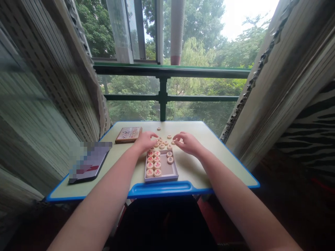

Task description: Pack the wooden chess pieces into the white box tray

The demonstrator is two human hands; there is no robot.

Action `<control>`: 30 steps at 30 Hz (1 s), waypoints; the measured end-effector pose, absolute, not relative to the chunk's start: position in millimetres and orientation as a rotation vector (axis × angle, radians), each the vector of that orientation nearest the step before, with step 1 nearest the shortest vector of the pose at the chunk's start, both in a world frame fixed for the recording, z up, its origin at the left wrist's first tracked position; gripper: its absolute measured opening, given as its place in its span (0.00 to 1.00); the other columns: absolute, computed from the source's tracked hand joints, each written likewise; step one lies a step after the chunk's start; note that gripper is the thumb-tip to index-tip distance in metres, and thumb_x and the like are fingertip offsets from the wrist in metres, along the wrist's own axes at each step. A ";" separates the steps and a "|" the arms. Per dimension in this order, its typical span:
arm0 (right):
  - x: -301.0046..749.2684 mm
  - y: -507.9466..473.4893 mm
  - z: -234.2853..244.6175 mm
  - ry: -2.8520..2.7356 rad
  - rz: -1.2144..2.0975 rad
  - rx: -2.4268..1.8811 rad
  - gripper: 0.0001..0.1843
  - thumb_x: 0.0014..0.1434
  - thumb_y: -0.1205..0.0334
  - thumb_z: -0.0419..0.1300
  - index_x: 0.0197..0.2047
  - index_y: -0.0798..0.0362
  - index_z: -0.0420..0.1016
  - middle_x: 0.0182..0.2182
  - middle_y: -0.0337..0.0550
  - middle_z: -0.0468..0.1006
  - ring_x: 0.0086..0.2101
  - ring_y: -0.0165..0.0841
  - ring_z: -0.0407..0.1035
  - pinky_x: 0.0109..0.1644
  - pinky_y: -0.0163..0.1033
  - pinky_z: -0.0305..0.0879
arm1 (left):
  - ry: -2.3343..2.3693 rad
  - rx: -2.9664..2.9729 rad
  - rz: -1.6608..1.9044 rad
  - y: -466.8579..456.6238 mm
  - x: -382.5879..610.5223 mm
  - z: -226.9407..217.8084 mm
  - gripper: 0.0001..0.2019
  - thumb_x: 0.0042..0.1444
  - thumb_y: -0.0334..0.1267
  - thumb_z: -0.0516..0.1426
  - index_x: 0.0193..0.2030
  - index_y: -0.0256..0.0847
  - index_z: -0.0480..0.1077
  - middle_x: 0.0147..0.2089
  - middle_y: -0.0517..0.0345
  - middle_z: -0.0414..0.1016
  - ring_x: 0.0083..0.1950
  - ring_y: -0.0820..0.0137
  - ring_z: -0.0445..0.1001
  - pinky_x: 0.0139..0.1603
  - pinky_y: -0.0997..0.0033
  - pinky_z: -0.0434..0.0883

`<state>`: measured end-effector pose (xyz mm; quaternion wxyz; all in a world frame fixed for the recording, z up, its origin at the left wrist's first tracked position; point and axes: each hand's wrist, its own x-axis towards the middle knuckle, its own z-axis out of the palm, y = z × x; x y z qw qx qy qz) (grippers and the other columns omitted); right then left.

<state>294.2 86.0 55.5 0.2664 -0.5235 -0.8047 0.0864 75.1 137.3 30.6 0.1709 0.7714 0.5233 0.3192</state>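
Note:
My left hand (147, 141) reaches over the table's middle, thumb and fingers slightly apart beside a cluster of loose round Chinese chess pieces (162, 146). Opposite it, my right hand (190, 143) is loosely curved, its fingers apart and its fingertips at a piece (173, 142) on the cluster's right side. I see no piece clearly gripped in either hand. Between my forearms lies a shallow open box (167, 170). Two columns of red-marked pieces (157, 165) fill its left part, and two dark-marked pieces (170, 160) sit at its upper right.
A closed flat box (128, 134) with a printed lid lies left of my left hand. Farther left rests a phone or tablet (91, 167), partly blurred. One loose piece (158, 129) lies near the far edge. The table has a blue rim (235, 190), with a green railing (172, 71) beyond.

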 end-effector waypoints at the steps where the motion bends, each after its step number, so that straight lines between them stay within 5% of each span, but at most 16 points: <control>1: 296.5 90.0 52.5 -2.132 0.227 -1.445 0.11 0.55 0.66 0.55 0.40 0.52 0.77 0.35 0.44 0.73 0.33 0.30 0.67 0.39 0.35 0.62 | 1.499 2.165 0.848 138.2 73.6 30.0 0.15 0.41 0.35 0.57 0.38 0.39 0.76 0.40 0.48 0.77 0.40 0.61 0.73 0.39 0.67 0.68; 8: 298.0 101.5 37.3 -2.286 0.223 -1.335 0.10 0.52 0.68 0.59 0.35 0.50 0.80 0.39 0.45 0.74 0.41 0.35 0.65 0.50 0.41 0.59 | 1.349 2.086 0.657 140.0 68.3 25.8 0.17 0.41 0.35 0.58 0.40 0.38 0.76 0.38 0.49 0.76 0.36 0.64 0.73 0.34 0.69 0.70; 19: 297.6 117.8 27.4 -2.271 0.163 -1.324 0.08 0.54 0.65 0.59 0.36 0.51 0.80 0.37 0.46 0.74 0.39 0.35 0.62 0.49 0.41 0.58 | 1.530 2.222 0.690 135.2 74.4 37.4 0.14 0.53 0.41 0.52 0.40 0.38 0.76 0.45 0.47 0.76 0.44 0.61 0.72 0.47 0.65 0.67; 23: 295.5 121.7 23.0 -2.214 0.155 -1.298 0.09 0.53 0.68 0.58 0.37 0.51 0.79 0.37 0.46 0.74 0.39 0.35 0.62 0.48 0.41 0.59 | 1.620 2.357 0.399 141.0 74.0 55.9 0.14 0.50 0.34 0.53 0.41 0.40 0.76 0.46 0.50 0.77 0.46 0.61 0.72 0.48 0.67 0.66; 30: 295.7 121.2 21.8 -2.218 0.177 -1.265 0.08 0.53 0.68 0.58 0.34 0.50 0.79 0.35 0.45 0.73 0.38 0.35 0.61 0.46 0.42 0.60 | 1.387 2.451 0.212 156.4 77.8 54.0 0.11 0.46 0.37 0.57 0.36 0.44 0.78 0.40 0.55 0.79 0.39 0.64 0.74 0.42 0.71 0.67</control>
